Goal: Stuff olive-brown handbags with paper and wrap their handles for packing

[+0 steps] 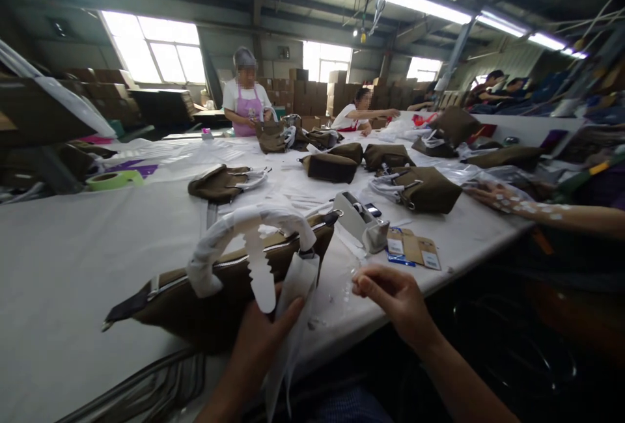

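A dark olive handbag (195, 306) with a silver zip and black end tabs stands on the table right before me. Its handles (219, 241) are wrapped in white material, and a white notched strip (261, 267) hangs over them. My left hand (263, 328) is closed at the bag's near side, its thumb pressing a loose white wrapping sheet (297, 280) below the handle end. My right hand (395, 296) is held apart from the bag, thumb and fingertips pinched together; what is between them is too small to name. Ahead of it stands a grey tape dispenser (359, 218).
Brown cards with labels (415, 248) lie right of the dispenser. Several olive bags (424, 189) are spread over the white table (58, 267). A green tape roll (110, 180) lies left. A co-worker's arm (547, 208) reaches in at right; other people (247, 101) work across the table.
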{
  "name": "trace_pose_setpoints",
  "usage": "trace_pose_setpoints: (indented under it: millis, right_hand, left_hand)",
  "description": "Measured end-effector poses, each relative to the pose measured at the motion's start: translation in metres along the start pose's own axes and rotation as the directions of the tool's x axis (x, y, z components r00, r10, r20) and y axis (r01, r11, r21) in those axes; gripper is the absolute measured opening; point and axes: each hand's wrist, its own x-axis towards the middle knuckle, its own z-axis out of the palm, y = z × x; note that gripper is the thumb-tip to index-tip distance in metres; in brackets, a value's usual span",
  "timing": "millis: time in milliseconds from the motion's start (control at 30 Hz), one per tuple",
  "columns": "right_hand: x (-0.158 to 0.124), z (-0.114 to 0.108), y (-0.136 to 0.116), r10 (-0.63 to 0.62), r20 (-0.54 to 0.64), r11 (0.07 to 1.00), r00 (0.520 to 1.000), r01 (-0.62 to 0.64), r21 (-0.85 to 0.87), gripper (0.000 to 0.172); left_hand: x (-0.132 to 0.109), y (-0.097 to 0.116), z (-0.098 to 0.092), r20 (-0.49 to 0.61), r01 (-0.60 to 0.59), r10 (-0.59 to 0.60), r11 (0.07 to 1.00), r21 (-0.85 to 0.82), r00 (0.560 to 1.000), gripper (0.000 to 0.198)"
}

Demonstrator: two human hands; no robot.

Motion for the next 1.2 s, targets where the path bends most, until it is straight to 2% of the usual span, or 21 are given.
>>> trace_pose_setpoints:
  millis: [100, 167, 233, 333, 433, 567, 633, 700, 800, 867, 900, 967, 1033, 1133, 1200]
  right_hand:
    - [-0.003, 0.040, -0.028, -0.071, 0.158, 0.996, 0.985, 0.063, 0.060, 0.023]
    - [0.004, 0.058, -0.031, -0.077, 0.144, 0.997, 0.987, 0.076, 0.009, 0.023]
    - [0.014, 0.067, -0.026, -0.088, 0.065, 0.990, 0.994, 0.094, -0.106, 0.022]
    - [0.026, 0.069, -0.017, -0.102, -0.011, 0.956, 0.995, 0.095, -0.278, 0.022]
    - [0.030, 0.065, -0.017, -0.100, -0.002, 0.916, 0.995, 0.091, -0.392, 0.024]
    - [0.032, 0.057, -0.024, -0.033, 0.014, 0.915, 0.999, 0.036, -0.402, 0.029]
    - [0.034, 0.053, -0.021, 0.029, 0.017, 0.922, 0.999, -0.020, -0.387, 0.033]
    - [0.037, 0.049, -0.011, 0.139, 0.038, 0.941, 0.989, -0.120, -0.318, 0.042]
    - [0.041, 0.052, 0.014, 0.326, 0.199, 0.945, 0.924, -0.327, -0.029, 0.059]
    - [0.039, 0.059, 0.032, 0.356, 0.289, 0.908, 0.888, -0.403, 0.117, 0.069]
    - [0.037, 0.064, 0.040, 0.358, 0.297, 0.898, 0.886, -0.413, 0.151, 0.072]
    - [0.030, 0.072, 0.048, 0.355, 0.247, 0.893, 0.902, -0.405, 0.195, 0.071]
    - [0.020, 0.076, 0.046, 0.333, 0.148, 0.899, 0.931, -0.361, 0.248, 0.064]
    - [0.008, 0.077, 0.028, 0.207, -0.015, 0.929, 0.978, -0.192, 0.316, 0.050]
    - [0.006, 0.078, 0.015, 0.122, -0.014, 0.944, 0.992, -0.112, 0.309, 0.043]
  left_hand:
    - [0.001, -0.001, -0.001, 0.032, -0.050, 0.049, 0.998, 0.028, 0.998, 0.049]
    - [0.001, 0.000, -0.001, 0.023, -0.069, 0.069, 0.997, 0.019, 0.997, 0.047]
    - [0.000, 0.001, 0.000, 0.017, -0.074, 0.074, 0.997, 0.011, 0.997, 0.048]
    - [-0.002, 0.003, 0.001, 0.006, -0.067, 0.067, 0.998, 0.006, 0.998, 0.051]
    - [-0.003, 0.004, -0.002, 0.005, -0.073, 0.073, 0.997, 0.001, 0.997, 0.050]
    - [-0.003, 0.004, -0.006, 0.045, -0.071, 0.072, 0.997, -0.027, 0.996, 0.047]
    - [-0.004, 0.005, -0.007, 0.082, -0.042, 0.050, 0.994, -0.096, 0.995, 0.049]
    - [-0.005, 0.007, -0.007, 0.118, 0.006, 0.015, 0.984, -0.176, 0.993, 0.052]
    - [-0.007, 0.009, -0.007, 0.162, 0.068, -0.028, 0.965, -0.252, 0.986, 0.052]
    - [-0.009, 0.009, -0.007, 0.192, 0.106, -0.050, 0.951, -0.292, 0.980, 0.051]
    - [-0.009, 0.010, -0.007, 0.203, 0.125, -0.061, 0.940, -0.318, 0.977, 0.051]
    - [-0.009, 0.011, -0.007, 0.217, 0.161, -0.085, 0.919, -0.359, 0.972, 0.054]
    - [-0.009, 0.012, -0.007, 0.224, 0.182, -0.102, 0.910, -0.373, 0.969, 0.057]
    - [-0.007, 0.013, -0.004, 0.217, 0.170, -0.096, 0.921, -0.351, 0.971, 0.059]
    - [-0.006, 0.013, -0.001, 0.185, 0.141, -0.083, 0.933, -0.330, 0.979, 0.058]
